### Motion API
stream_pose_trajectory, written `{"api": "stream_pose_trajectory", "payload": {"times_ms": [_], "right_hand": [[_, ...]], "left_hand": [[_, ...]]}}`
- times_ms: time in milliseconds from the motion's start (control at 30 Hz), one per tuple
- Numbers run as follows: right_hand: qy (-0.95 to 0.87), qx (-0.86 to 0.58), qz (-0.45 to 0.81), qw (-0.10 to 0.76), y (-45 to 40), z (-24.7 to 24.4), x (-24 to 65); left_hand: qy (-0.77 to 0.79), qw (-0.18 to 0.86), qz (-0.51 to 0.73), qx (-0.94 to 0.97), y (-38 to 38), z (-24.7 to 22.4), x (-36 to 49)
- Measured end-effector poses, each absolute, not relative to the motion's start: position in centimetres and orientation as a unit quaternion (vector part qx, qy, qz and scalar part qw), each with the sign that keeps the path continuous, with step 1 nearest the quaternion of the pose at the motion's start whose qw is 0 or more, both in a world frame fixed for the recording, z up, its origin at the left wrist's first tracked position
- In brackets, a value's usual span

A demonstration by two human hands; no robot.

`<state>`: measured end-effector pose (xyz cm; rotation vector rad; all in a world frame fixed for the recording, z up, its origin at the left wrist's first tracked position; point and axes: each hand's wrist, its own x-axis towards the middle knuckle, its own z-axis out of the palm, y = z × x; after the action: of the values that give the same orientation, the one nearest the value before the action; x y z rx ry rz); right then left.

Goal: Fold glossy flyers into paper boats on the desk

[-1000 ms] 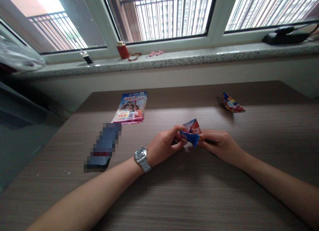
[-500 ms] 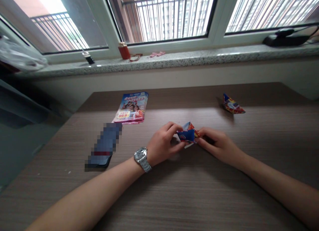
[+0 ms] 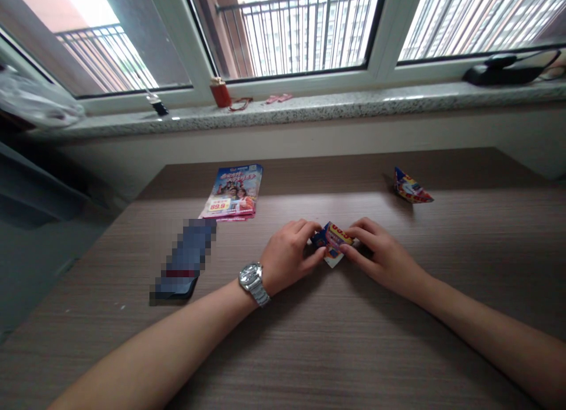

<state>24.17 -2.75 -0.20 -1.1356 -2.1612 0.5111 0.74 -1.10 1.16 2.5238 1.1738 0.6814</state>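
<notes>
A small folded paper [image 3: 335, 243], printed in blue, yellow and purple with a white lower corner, is held between both hands over the middle of the table. My left hand [image 3: 292, 251], with a silver watch at its wrist, pinches the paper's left side between thumb and fingers. On the right side, my right hand [image 3: 379, 249] grips it with thumb and fingertips. Farther back to the right, a folded paper boat [image 3: 411, 187] in similar colours rests on the table.
A stack of printed leaflets [image 3: 234, 192] lies at the back left of the wooden table [image 3: 283, 351]. A dark phone [image 3: 186, 259], partly pixelated, is in front of it. The stone windowsill [image 3: 345, 106] carries a red container [image 3: 220, 92] and a black power strip [image 3: 504, 72].
The paper between my hands has gone from an opened-out, pocket-like shape to a flatter diamond, its white corner towards me. My right fingers have shifted slightly left along it.
</notes>
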Motion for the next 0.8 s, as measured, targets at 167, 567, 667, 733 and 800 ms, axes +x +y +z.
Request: {"api": "stream_pose_trajectory", "payload": {"times_ms": [167, 567, 667, 733, 800], "right_hand": [[-0.817, -0.43, 0.176, 0.34, -2.84, -0.41, 24.09], [-0.825, -0.429, 0.174, 0.323, -2.89, -0.61, 24.18], [-0.831, -0.424, 0.168, 0.318, -2.9, -0.6, 24.16], [-0.836, -0.418, 0.164, 0.316, -2.93, -0.58, 24.13], [-0.839, -0.416, 0.163, 0.309, -2.99, -0.51, 24.08]], "left_hand": [[0.42, 0.126, 0.219, 0.872, -1.04, 1.01, 0.83], [0.43, 0.102, 0.208, 0.872, -1.23, 1.27, 0.84], [0.432, 0.098, 0.204, 0.873, -1.23, 1.34, 0.87], [0.432, 0.096, 0.197, 0.875, -1.22, 1.36, 0.9], [0.428, 0.093, 0.19, 0.879, -1.22, 1.34, 0.92]]}}
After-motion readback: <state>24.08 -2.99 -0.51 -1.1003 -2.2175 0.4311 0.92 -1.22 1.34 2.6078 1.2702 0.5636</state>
